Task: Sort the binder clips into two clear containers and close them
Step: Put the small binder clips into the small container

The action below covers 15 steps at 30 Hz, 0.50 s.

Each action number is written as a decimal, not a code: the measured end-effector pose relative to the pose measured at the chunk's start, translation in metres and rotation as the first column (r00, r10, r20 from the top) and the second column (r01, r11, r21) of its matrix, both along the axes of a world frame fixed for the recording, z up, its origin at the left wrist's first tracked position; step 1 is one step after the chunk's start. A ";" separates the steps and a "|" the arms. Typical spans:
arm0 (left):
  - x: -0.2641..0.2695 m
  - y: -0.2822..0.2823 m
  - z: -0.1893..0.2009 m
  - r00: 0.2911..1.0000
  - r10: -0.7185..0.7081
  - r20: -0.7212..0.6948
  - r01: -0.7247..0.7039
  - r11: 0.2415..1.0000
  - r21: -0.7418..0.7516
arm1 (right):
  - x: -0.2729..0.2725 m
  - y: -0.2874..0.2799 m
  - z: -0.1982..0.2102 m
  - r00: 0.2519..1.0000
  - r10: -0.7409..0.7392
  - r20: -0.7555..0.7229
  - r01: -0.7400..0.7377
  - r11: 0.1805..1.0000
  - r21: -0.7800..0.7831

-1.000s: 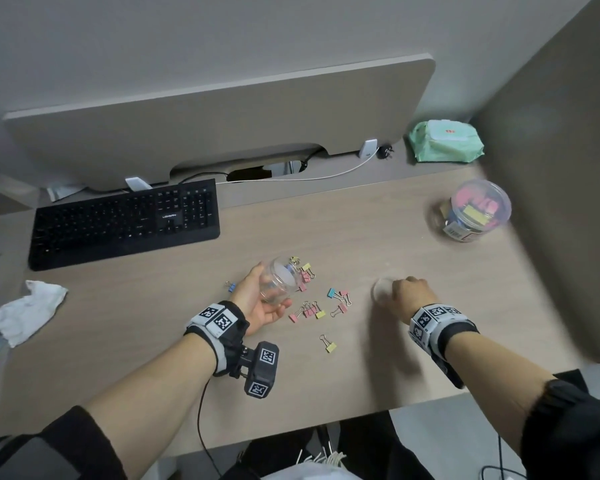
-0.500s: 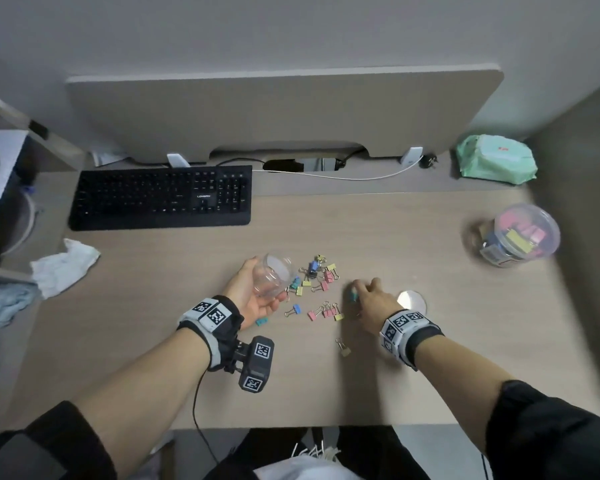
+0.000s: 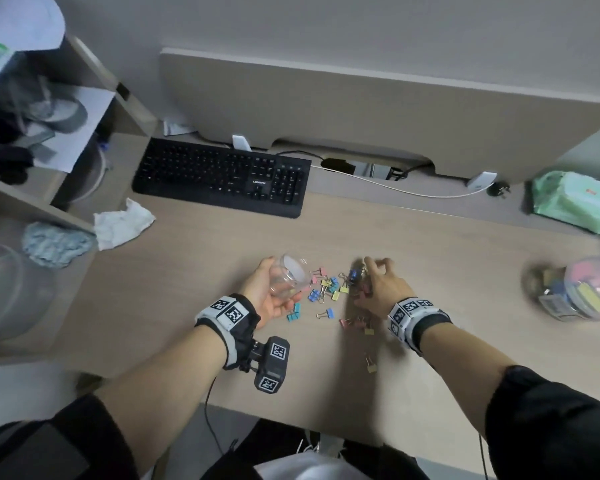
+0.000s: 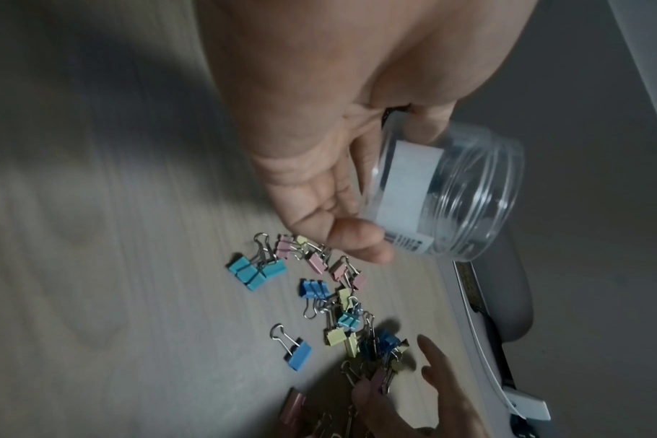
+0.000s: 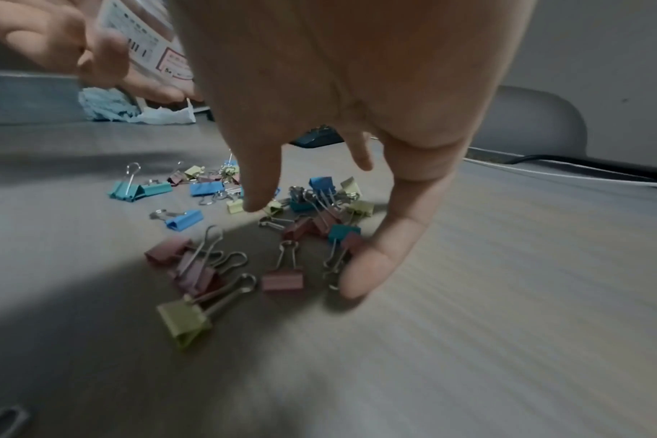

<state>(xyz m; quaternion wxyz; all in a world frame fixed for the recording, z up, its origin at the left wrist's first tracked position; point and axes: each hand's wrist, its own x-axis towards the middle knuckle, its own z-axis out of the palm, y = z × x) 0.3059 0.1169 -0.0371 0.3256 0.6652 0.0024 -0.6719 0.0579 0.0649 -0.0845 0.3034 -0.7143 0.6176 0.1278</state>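
My left hand (image 3: 274,292) grips an empty clear container (image 3: 289,278), tipped on its side with its mouth toward the clips. The left wrist view shows this container (image 4: 451,195) with a white label, held in the left hand (image 4: 319,177). Several pink, blue, teal and yellow binder clips (image 3: 326,289) lie scattered on the desk (image 3: 447,271). My right hand (image 3: 374,282) hovers over the right part of the pile, fingers spread downward. In the right wrist view its thumb (image 5: 368,266) touches a clip among the binder clips (image 5: 282,278). A second clear container (image 3: 582,292) with clips inside stands at the far right.
A black keyboard (image 3: 222,178) lies at the back, with a crumpled tissue (image 3: 122,223) to its left. A green wipes pack (image 3: 575,202) and a white cable (image 3: 413,188) are at the back right. A shelf unit (image 3: 32,188) stands on the left.
My right hand has moved left, from the round lid on the desk onto the pile of clips. The left hand still holds the container. The head view has swung left.
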 end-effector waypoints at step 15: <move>-0.008 0.012 -0.008 0.999 0.045 -0.029 -0.043 0.998 0.045 | 0.021 0.012 -0.013 0.989 0.125 -0.072 -0.116 0.986 0.118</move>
